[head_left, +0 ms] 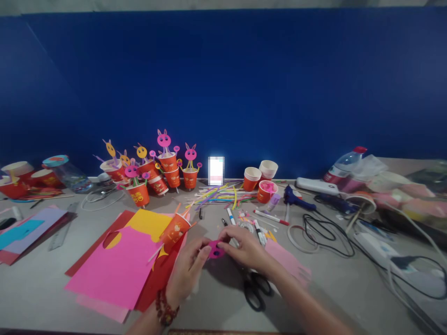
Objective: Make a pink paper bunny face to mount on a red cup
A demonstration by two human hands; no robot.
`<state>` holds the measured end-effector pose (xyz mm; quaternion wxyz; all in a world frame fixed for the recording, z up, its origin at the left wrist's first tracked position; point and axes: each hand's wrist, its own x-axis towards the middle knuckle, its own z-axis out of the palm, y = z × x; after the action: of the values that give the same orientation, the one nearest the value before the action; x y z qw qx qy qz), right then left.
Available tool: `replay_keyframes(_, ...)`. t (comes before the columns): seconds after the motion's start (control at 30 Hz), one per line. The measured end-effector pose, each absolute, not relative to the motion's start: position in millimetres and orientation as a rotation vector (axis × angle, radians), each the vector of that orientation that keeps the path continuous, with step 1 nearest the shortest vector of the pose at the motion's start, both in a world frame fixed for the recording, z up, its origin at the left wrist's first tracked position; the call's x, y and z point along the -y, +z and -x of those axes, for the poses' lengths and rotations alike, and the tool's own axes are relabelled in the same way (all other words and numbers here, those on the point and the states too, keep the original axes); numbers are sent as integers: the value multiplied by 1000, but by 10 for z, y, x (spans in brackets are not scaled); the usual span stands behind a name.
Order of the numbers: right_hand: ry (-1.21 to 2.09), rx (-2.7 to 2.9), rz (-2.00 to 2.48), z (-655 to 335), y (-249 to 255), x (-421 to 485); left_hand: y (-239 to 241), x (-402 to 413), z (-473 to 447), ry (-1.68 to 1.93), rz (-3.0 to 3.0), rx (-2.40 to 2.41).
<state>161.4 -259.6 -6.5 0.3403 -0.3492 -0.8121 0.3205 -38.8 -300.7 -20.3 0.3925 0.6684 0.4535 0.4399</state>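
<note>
A small pink paper cutout [215, 250] with dark spots is pinched between both hands just above the table. My left hand [188, 271], with a bead bracelet at the wrist, grips its left side. My right hand [244, 249] grips its right side with closed fingertips. An orange paper cup [175, 230] lies tilted on sheets of pink paper [117, 272] and yellow paper [148, 223] just left of my hands. Black scissors [256, 288] lie under my right forearm.
Orange cups topped with paper animal heads [164, 170] stand at the back left. Coloured sticks [220, 193], markers [260, 232], stacked cups [260, 174], a glue gun [293, 197], black cables [324, 230], a power strip [373, 246] and a bottle [344, 167] crowd the right.
</note>
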Motion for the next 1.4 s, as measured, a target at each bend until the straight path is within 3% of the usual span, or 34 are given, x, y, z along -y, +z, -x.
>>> replay_keyframes(0.33, 1703, 1882, 902, -1560, -151, 2594, -307, 2926, 410, 1171, -1242, -1177)
replay_keyframes(0.53, 806, 1841, 1266, -1851, -136, 2238, -330, 2921, 559, 1369, -823, -1032)
replay_keyframes(0.67, 471, 1846, 1243, -1835, -23, 2246, -300, 2969, 574, 1378, -781, -1021)
replay_keyframes(0.73, 645, 1919, 1159, -1677, -24, 2402, -291, 3000, 529, 1369, -775, -1007)
replay_keyframes(0.8, 1021, 1920, 1063, -1485, -61, 2591, -296, 3030, 462, 1351, -768, -993)
replay_keyframes(0.87, 1126, 1888, 993, -1334, -109, 2759, -318, 3060, 397, 1338, -798, -1004)
replay_keyframes(1.17, 961, 1897, 1136, -1389, -164, 3092, -512, 3166, 321, 1116, -1241, -1099)
replay_keyframes(1.4, 849, 1924, 1063, -1471, -170, 3168, -399, 3133, 201, 1043, -1157, -920)
